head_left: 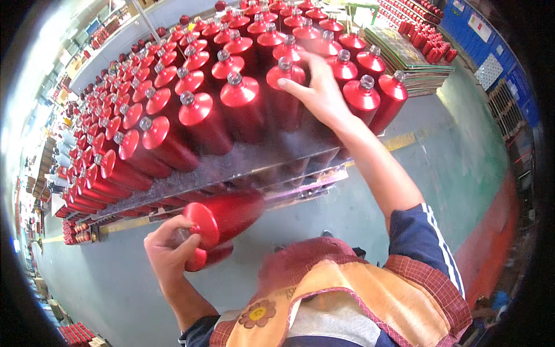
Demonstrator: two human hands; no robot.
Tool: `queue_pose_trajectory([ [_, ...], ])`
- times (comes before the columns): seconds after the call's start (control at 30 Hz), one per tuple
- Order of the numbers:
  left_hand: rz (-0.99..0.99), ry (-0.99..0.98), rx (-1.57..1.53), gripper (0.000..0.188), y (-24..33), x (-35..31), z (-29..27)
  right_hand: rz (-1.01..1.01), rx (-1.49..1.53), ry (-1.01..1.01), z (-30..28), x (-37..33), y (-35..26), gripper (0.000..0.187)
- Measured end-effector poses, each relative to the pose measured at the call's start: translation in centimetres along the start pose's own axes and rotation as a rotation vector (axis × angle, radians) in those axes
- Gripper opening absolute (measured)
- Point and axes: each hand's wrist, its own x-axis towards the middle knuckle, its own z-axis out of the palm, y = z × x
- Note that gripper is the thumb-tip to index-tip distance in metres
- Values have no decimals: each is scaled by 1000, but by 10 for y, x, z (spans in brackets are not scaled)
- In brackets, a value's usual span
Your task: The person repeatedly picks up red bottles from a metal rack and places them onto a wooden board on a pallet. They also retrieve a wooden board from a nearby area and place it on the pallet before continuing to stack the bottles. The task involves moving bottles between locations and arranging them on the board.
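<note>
Here, lower left: left hand [173, 240], closed on a red bottle's [231, 215] neck, we judge for purchase. Upper centre: right hand [317, 87], half-spread at a standing bottle [284, 75], grip unclear.

the right arm reaches far forward, its bare forearm [378, 165] slanting up and leftward; the right hand [317, 87] is spread, thumb pointing left, fingertips blurred. lower down, the left forearm [186, 298] rises from the bottom edge, the left hand [167, 246] curled, thumb and index finger bent toward each other.
</note>
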Motion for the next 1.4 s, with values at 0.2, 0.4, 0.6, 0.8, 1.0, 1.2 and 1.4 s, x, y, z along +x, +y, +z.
queue_pose_trajectory([
  [0.2,-22,-87,-25,22,5,11,23,18,-206,27,41,11,31,34],
  [0.4,-20,-104,-111,23,5,8,23,105,96,-70,39,12,32,25],
  [0.6,-66,-77,-54,23,0,-3,15,39,70,-19,53,35,30,30],
  [0.8,-123,-20,-63,22,-10,-11,5,56,-27,-82,48,26,30,30],
  [1.0,-153,-1,-62,20,-16,-14,-3,-37,-177,-553,7,50,15,43],
  [1.2,-166,65,-64,21,-26,-15,-5,-58,-412,-547,-6,140,48,58],
  [1.4,-180,130,-111,21,-35,-20,-10,47,-370,-879,10,158,76,38],
])
